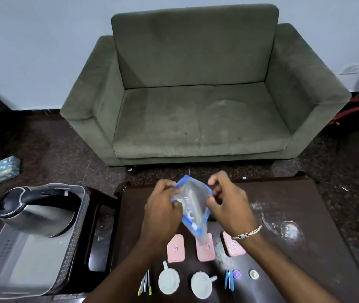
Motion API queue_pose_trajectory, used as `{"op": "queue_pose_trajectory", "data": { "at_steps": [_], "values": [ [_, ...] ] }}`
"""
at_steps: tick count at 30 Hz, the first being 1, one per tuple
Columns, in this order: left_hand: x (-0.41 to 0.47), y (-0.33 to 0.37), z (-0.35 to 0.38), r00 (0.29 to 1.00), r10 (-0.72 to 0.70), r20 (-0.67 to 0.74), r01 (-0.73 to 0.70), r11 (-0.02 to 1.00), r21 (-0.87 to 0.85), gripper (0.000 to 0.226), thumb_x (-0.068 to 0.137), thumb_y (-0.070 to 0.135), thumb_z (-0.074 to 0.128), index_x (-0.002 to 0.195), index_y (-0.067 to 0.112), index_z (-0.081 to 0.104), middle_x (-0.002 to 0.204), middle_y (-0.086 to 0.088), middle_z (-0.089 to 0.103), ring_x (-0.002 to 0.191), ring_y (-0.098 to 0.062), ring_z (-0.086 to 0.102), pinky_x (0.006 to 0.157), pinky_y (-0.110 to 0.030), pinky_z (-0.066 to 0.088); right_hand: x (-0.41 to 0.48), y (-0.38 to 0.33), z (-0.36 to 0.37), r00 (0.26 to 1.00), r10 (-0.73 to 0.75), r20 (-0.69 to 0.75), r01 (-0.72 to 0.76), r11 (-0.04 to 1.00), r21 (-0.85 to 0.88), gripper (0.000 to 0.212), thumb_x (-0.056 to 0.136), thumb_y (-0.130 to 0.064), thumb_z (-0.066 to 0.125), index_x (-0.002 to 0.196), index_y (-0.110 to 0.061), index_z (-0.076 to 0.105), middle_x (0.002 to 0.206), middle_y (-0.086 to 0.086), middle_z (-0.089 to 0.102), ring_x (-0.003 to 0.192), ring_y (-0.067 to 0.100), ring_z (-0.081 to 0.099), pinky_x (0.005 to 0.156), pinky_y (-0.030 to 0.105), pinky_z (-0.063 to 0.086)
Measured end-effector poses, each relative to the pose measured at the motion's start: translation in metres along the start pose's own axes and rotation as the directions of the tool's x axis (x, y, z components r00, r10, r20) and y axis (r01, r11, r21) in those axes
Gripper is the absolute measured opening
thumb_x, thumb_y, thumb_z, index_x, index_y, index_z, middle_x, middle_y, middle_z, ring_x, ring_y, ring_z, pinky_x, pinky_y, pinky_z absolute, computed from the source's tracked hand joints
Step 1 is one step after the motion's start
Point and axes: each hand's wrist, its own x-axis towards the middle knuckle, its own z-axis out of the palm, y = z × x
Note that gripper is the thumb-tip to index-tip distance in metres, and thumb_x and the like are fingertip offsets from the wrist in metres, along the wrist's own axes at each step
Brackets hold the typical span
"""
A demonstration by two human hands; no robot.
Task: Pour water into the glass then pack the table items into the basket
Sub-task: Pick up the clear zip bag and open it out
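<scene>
Head view: kettle [36,209] already lies in the basket [30,267] at 9 o'clock. Left hand [163,206] and right hand [228,204] both pinch a pouch [192,202] above the table [305,215]. Pads [175,248], cups [168,281], clips [228,279] remain unpacked; I see no glass.

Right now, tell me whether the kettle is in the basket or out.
In. The kettle sits inside the grey basket at its far end, leaning; the basket's rim rises around it.
</scene>
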Motion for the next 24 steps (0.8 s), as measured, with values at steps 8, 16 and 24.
{"op": "queue_pose_trajectory", "data": {
  "at_steps": [8, 16, 24],
  "values": [
    [-0.006, 0.008, 0.0, 0.989, 0.115, 0.089, -0.114, 0.993, -0.014, 0.054, 0.081, -0.002, 0.053, 0.13, 0.013, 0.069, 0.142, 0.01, 0.058, 0.124, -0.006, 0.059, 0.11, -0.027, 0.045, -0.015, -0.024, -0.011, 0.971, -0.23, 0.063, 0.237, 0.895, -0.378, 0.028, 0.071, 0.003, 0.065, 0.091, -0.017, 0.06, 0.09, 0.002, 0.048, 0.078, 0.027, 0.05, 0.062, 0.038, 0.046],
    [-0.015, 0.014, 0.009, 0.969, 0.153, 0.195, -0.156, 0.988, 0.0, 0.058, 0.088, 0.005, 0.049, 0.145, 0.017, 0.057, 0.158, 0.015, 0.044, 0.139, -0.007, 0.048, 0.117, -0.03, 0.039, -0.023, -0.04, 0.016, 0.941, 0.267, 0.207, -0.196, 0.931, -0.308, 0.026, 0.087, -0.014, 0.05, 0.099, -0.015, 0.072, 0.098, 0.013, 0.072, 0.102, 0.035, 0.062, 0.081, 0.035, 0.05],
    [-0.045, 0.023, 0.011, 0.942, 0.227, 0.249, -0.239, 0.971, 0.019, 0.068, 0.088, 0.001, 0.046, 0.151, 0.027, 0.047, 0.161, 0.026, 0.029, 0.134, -0.005, 0.052, 0.11, -0.028, 0.047, -0.004, -0.016, 0.023, 0.875, 0.428, 0.226, -0.291, 0.837, -0.463, 0.019, 0.097, -0.017, 0.051, 0.112, -0.009, 0.061, 0.1, 0.016, 0.064, 0.108, 0.028, 0.064, 0.081, 0.029, 0.044]
  ]
}}
